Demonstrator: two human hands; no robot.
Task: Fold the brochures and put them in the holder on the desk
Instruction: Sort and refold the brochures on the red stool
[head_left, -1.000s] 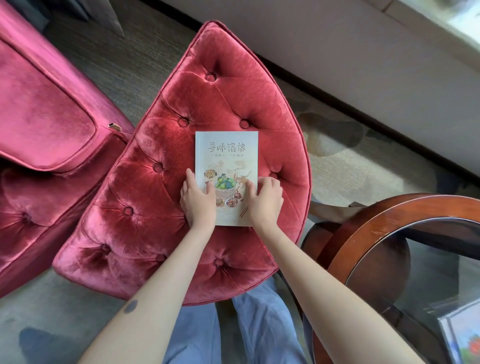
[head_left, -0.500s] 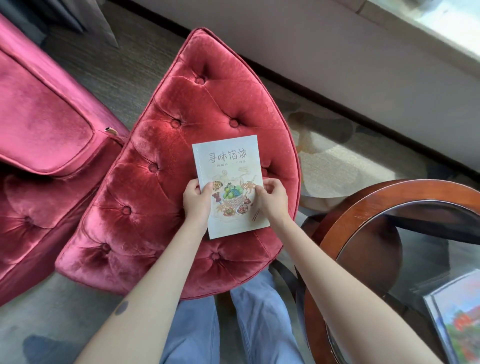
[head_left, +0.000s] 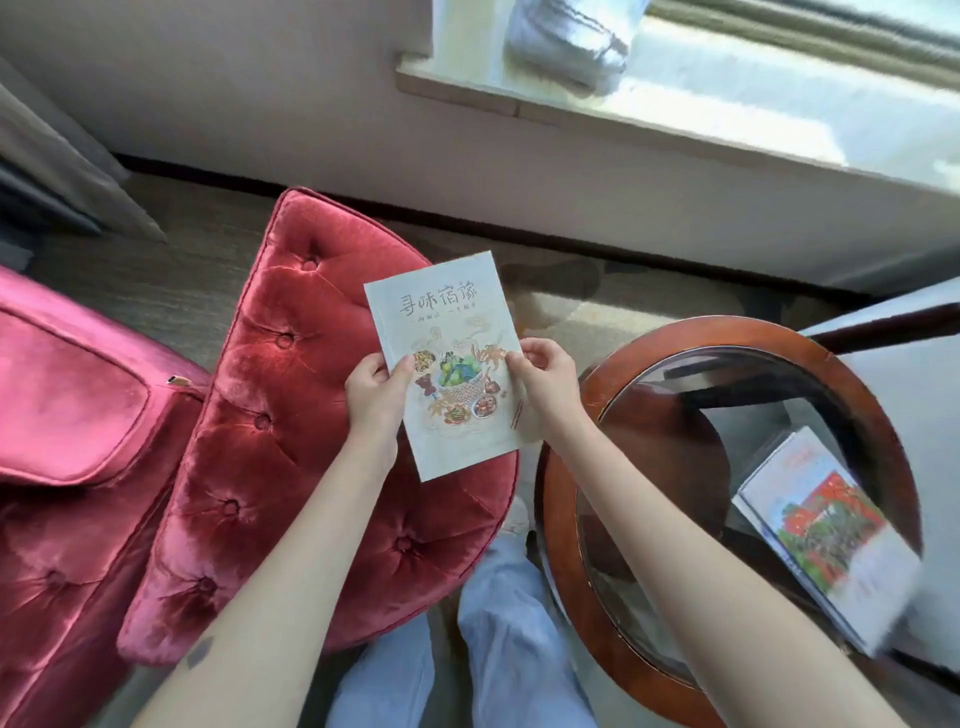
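Note:
A folded pale brochure (head_left: 447, 332) with a food-basket drawing and large characters hangs in the air over the right edge of the red tufted cushion (head_left: 291, 441). My left hand (head_left: 376, 389) grips its left edge, thumb on the cover. My right hand (head_left: 543, 379) pinches its right edge. Both hands hold it tilted slightly left. On the round glass table (head_left: 587, 613) to the right stands a clear holder (head_left: 769, 467) with a red-flower brochure (head_left: 826, 535) in it, blurred.
A pink velvet sofa (head_left: 67, 415) fills the left side. A wall and a sunlit window ledge (head_left: 675, 119) run along the top. My legs in blue trousers (head_left: 498, 649) show between the cushion and the table's wooden rim.
Both hands have lifted the brochure off the cushion and carried it right, toward the table. The view has swung right, bringing the table, holder and window ledge into sight.

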